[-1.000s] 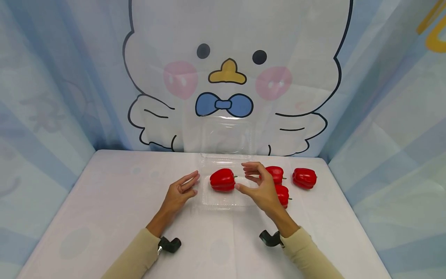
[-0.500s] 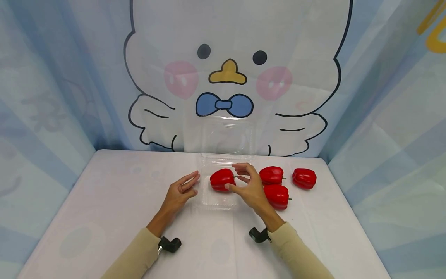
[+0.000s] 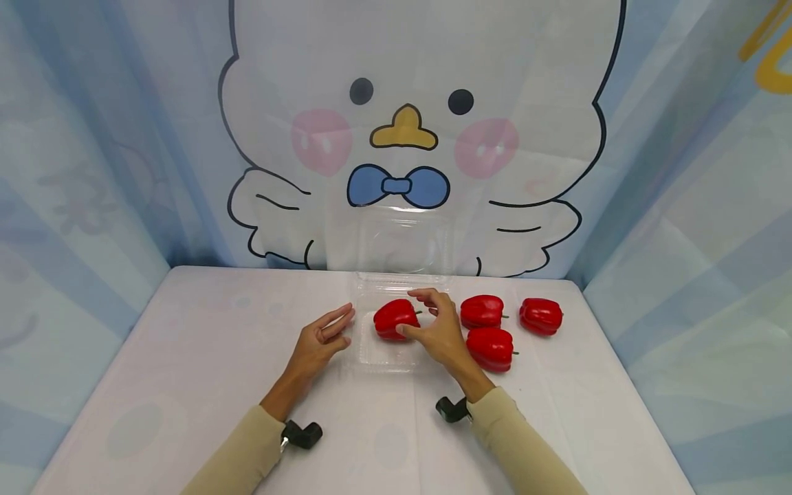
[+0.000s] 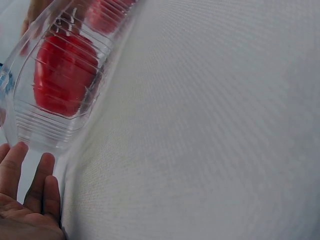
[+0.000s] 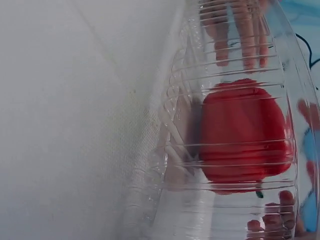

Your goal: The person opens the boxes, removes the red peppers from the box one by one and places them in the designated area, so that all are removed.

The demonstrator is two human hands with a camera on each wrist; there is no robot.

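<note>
Red pepper [image 3: 393,319] lay on its side in the clear plastic clamshell tray [image 3: 383,357], lid standing open behind. Right hand [image 3: 441,334] reached into the tray, thumb and curled fingers closed on the pepper's stem end. Left hand [image 3: 317,345] rested on the white table [image 3: 185,371], fingers straight and relaxed, tips against the tray's left wall. Three more red peppers [image 3: 491,347] lay right of the tray.
</note>
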